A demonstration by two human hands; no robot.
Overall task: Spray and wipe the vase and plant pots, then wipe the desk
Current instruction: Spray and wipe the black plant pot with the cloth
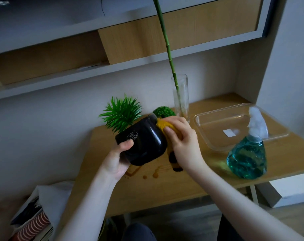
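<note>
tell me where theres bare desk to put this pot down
The near strip of the desk, between the stains and the front edge, is bare, as is the left part under the pot. The back is crowded: vase, round plant, tray, spray bottle at right.

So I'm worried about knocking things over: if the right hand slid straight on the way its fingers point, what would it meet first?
Probably the black pot itself: the right hand already presses the yellow cloth against its side, fingers pointing left into it.

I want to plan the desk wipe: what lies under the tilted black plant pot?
Under the glossy black plant pot, brown spill stains mark the wooden desk. The pot, left hand and yellow cloth cover more desk.
</note>
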